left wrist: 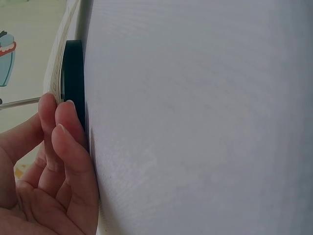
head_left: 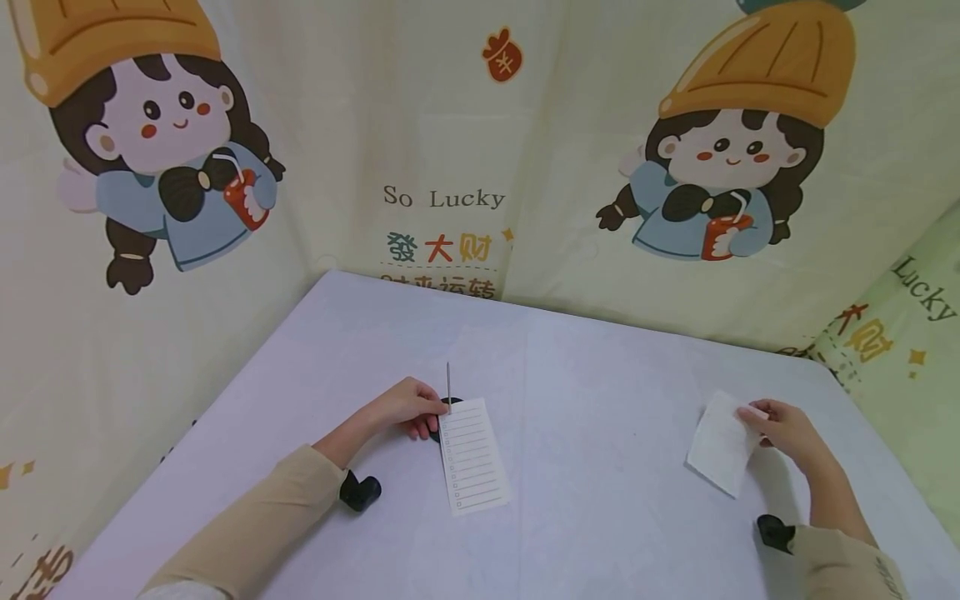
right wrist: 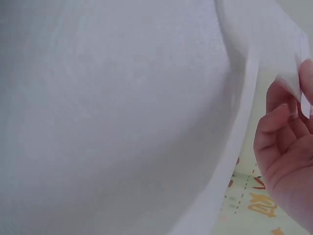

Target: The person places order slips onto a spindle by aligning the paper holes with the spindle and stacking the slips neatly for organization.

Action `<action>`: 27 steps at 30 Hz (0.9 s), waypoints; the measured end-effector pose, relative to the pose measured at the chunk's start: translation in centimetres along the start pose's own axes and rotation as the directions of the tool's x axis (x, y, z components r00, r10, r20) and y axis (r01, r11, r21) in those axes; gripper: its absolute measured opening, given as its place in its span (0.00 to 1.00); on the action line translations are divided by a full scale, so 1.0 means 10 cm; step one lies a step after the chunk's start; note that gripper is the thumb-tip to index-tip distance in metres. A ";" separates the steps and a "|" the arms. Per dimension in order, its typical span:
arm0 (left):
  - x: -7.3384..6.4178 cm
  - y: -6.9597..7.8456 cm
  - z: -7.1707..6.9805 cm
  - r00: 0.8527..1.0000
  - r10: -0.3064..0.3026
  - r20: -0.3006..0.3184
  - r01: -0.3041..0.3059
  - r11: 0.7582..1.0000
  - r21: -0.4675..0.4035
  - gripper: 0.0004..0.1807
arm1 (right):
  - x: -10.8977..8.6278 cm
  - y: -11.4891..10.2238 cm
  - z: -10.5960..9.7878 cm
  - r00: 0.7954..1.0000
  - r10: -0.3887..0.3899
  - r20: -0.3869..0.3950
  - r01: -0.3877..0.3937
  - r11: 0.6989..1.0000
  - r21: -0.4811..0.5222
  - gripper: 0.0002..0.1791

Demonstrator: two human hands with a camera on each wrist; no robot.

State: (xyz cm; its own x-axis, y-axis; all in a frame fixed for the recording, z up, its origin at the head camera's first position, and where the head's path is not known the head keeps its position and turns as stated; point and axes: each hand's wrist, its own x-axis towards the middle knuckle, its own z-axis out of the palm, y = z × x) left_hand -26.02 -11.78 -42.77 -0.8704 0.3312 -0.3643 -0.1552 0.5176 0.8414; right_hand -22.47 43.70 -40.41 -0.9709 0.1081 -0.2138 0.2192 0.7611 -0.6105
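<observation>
A lined checklist sheet [head_left: 474, 458] lies over the black round base [left wrist: 74, 73] of a paper spike. The thin metal rod [head_left: 448, 379] stands upright and meets the sheet near its upper left corner. My left hand [head_left: 408, 406] pinches that corner beside the rod, its other fingers against the side of the base. Most of the base is hidden under the paper. Off to the right, my right hand [head_left: 783, 429] holds a small stack of white paper [head_left: 722, 442] by its upper right edge, tilted above the table. Layered edges show in the right wrist view.
The white-covered table [head_left: 592, 467] stretches between the hands. A printed curtain [head_left: 570, 167] hangs along the back and sides. Black wrist devices [head_left: 362, 493] sit at both sleeves.
</observation>
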 end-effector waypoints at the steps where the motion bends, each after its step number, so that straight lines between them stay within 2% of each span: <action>1: 0.00 0.00 0.00 1.000 -0.001 0.000 0.001 1.000 0.000 0.08 | 0.00 0.00 0.01 1.000 0.023 0.011 -0.024 0.999 0.043 0.39; 6: 0.01 0.00 0.00 1.000 0.017 0.008 -0.017 1.000 0.000 0.08 | -0.02 -0.03 0.07 0.992 0.094 0.088 -0.111 0.970 0.218 0.44; 13: 0.02 -0.02 0.00 1.000 0.030 0.008 -0.030 1.000 -0.006 0.08 | -0.03 -0.20 0.20 0.980 0.100 0.173 -0.149 0.943 0.297 0.44; 19: 0.02 -0.03 0.00 1.000 0.025 0.003 -0.025 1.000 -0.006 0.08 | -0.05 -0.48 0.35 0.973 0.054 0.223 -0.127 0.937 0.326 0.41; 27: 0.00 -0.01 0.01 1.000 0.010 -0.003 -0.010 1.000 -0.005 0.09 | -0.04 -0.89 0.53 0.959 -0.090 0.269 -0.017 0.928 0.371 0.27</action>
State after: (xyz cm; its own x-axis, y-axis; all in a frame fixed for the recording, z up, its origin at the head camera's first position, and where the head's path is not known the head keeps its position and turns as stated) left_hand -25.94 -11.78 -42.87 -0.8733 0.3339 -0.3548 -0.1488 0.5107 0.8468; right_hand -23.51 33.51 -38.94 -0.9246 -0.1366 -0.3556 0.2564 0.4671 -0.8462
